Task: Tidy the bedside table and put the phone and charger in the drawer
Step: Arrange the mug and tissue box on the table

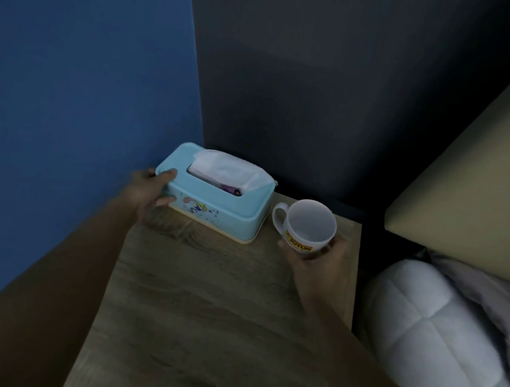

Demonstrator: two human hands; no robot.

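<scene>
On the wood-grain bench [207, 297] we see no phone or charger, so we judge them stowed or out of view. Our left hand [149, 193] clasps the pale blue plastic tissue box [216, 202]; beside that box, our right hand [318, 260] cups the glossy white mug [309, 226].

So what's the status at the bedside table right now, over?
Left hand gripping tissue box end. Right hand holding white mug. Phone, charger not in view. Table otherwise bare.
</scene>
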